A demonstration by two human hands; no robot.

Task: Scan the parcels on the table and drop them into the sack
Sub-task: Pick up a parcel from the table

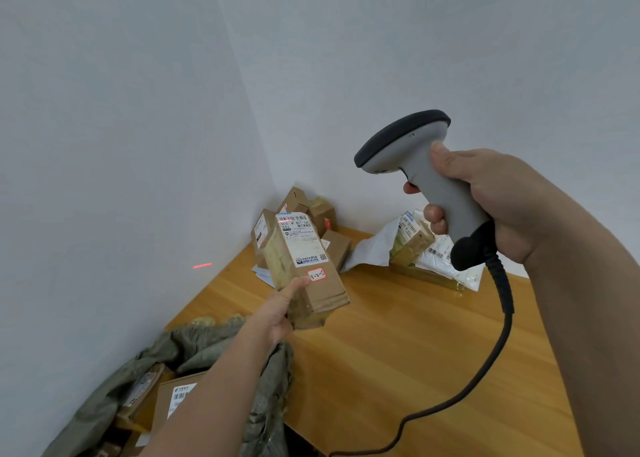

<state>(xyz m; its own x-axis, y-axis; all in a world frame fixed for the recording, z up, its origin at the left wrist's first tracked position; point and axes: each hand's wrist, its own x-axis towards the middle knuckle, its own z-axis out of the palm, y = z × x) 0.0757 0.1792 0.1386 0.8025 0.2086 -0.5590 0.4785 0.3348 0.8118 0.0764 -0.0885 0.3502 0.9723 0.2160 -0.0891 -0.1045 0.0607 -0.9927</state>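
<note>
Parcels partly processed: one brown cardboard parcel under scan, several sacked, more waiting.

Left hand grips the lower end of this taped parcel, holding it tilted above the wooden table, white label facing up. Right hand is wrapped round the grey corded handheld scanner, forefinger at the trigger; a red scan line falls on the label's top edge and spills onto the wall. At least two boxes already lie in the open grey-green woven sack at the table's near-left edge. Judged roughly midway: a brown box pile in the corner and white mailer bags remain unscanned.
</note>
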